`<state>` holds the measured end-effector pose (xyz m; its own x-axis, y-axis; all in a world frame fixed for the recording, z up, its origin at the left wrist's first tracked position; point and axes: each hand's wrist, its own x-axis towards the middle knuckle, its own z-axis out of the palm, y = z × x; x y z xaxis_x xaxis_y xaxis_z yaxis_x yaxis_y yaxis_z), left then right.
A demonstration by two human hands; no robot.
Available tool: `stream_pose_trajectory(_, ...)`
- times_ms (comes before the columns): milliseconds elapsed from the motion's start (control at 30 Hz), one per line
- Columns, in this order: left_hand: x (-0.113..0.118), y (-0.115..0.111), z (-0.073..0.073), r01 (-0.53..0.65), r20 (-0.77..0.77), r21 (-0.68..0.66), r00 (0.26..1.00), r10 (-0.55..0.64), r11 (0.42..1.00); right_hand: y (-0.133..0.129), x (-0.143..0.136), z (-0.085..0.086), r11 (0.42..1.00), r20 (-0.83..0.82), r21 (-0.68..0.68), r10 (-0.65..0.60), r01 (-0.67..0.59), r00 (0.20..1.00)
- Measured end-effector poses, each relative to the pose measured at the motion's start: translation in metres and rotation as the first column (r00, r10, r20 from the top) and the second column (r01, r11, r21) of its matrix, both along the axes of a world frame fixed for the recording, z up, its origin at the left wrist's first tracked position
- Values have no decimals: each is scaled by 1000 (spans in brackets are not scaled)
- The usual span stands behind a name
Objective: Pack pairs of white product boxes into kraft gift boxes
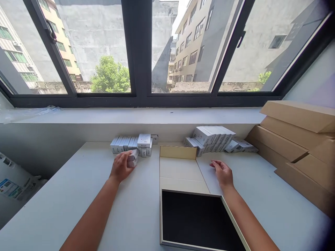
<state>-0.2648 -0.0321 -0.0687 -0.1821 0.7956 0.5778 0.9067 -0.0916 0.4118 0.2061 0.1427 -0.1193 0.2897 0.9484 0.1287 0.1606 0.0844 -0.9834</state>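
My left hand [121, 166] is closed around two small white boxes [132, 158], one above the other, just in front of the left row of similar white boxes [123, 144]. Beside that row, another white box [144, 140] lies on top of a few more. My right hand [222, 172] hovers over the table right of the big box, thumb and fingers drawn together with nothing visible in them. Between my forearms is a large cream box [161, 219] with a black interior, its lid [180, 169] folded back flat towards the wall.
More white boxes [213, 137] are stacked against the wall at the back right, with a few loose ones [240, 145] beside them. Brown cardboard cartons [295, 146] pile up at the right edge. Clear plastic [31, 113] lies on the windowsill [157, 115].
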Motion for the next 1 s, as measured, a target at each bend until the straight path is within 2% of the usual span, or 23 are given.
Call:
stream_pose_trajectory(67,14,-1,1,130,-36,-86,990,-134,988,-1,0,0,1000,-10,7,4,-4,1000)
stream_pose_trajectory(133,18,-3,4,170,-49,-116,983,-177,979,-1,0,-1,1000,-14,9,8,-8,1000)
stream_pose_trajectory(200,12,-5,6,102,-18,-71,994,-103,992,0,0,-1,1000,-15,6,10,-10,1000)
stream_pose_trajectory(267,0,-7,5,-19,71,-50,997,22,999,1,0,-2,1000,-15,2,14,-14,1000)
stream_pose_trajectory(333,-13,-9,0,-74,202,-143,974,103,987,2,0,-2,1000,-12,0,21,-21,1000)
stream_pose_trajectory(400,-22,-9,-7,-49,312,-263,941,133,964,3,0,-3,1000,-8,-2,30,-30,1000)
stream_pose_trajectory(533,-27,-9,-16,-10,369,-311,920,131,950,4,-1,-4,999,4,-2,46,-46,999)
stream_pose_trajectory(833,-13,-11,-16,165,460,-283,888,-17,945,2,-2,-5,997,56,-2,71,-71,996)
stream_pose_trajectory(1000,-13,-7,-21,157,572,-284,819,35,946,0,-3,-1,996,55,-10,84,-83,995)
